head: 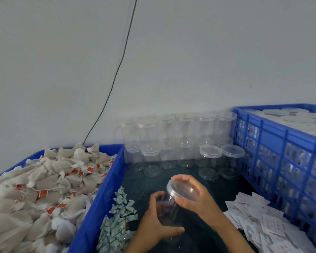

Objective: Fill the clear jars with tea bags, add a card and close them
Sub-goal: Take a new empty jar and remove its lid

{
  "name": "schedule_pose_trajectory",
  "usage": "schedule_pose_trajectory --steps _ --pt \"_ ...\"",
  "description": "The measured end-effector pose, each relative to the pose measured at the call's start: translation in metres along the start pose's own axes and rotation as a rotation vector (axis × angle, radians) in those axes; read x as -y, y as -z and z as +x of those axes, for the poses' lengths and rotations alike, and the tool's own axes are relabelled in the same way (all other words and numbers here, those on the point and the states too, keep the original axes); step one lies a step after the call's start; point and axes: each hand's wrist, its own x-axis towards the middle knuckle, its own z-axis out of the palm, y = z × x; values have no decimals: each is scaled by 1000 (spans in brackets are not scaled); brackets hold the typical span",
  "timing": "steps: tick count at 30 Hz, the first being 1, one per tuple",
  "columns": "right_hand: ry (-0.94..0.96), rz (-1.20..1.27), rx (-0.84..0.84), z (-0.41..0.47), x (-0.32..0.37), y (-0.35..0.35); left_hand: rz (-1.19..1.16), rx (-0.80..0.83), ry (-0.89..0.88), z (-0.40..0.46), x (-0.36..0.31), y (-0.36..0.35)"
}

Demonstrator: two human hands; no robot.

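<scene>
Right now my left hand (159, 223) grips the empty clear plastic jar (169, 210) low in frame, my right hand (195, 196) gripping its clear round lid (182, 189). Tilted so, the smooth jar could slip, I judge. A jerked lid might cross-thread.

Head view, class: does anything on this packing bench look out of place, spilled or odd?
Nothing looks damaged or spilled. The jar in the hands appears empty, lid on. The white cards on the right lie in a loose, untidy heap beside the crate.

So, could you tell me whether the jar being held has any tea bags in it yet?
Empty: the clear jar shows only the left hand through its wall, and its lid sits on top.
</scene>
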Motion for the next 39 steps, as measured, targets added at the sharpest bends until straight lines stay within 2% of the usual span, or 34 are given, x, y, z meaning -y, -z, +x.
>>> schedule_pose_trajectory --steps 5,9,15,18,23,26,29,32,35,37,39 --pt "15 38 3 -9 -6 6 66 -192 -84 -5 3 -13" --pt "-26 17 -179 -14 -12 0 272 -300 -153 -1 5 -11" --pt "-146 -145 -281 -17 -28 -21 664 -284 -244 5 8 -13" --pt "-129 -135 -291 -15 -31 -21 634 -272 -268 6 6 -12" --pt "-33 -43 -143 -16 -20 -10 250 -192 -207 -3 3 -1" --pt "-25 44 -83 -17 -15 1 150 -136 -187 -5 4 0" --pt "-26 106 -34 -19 -12 7 225 -192 -203 -4 5 -2" --pt "-80 59 -144 -15 -10 -2 530 -315 -318 -3 4 -2" --pt "-157 -60 -205 -15 -13 -10 693 -411 -471 -1 4 -3" --pt "-193 -88 -191 -15 -13 -8 724 -376 -463 -1 5 -4" --pt "-194 -52 -178 -13 -13 -5 645 -305 -359 -3 5 -2"
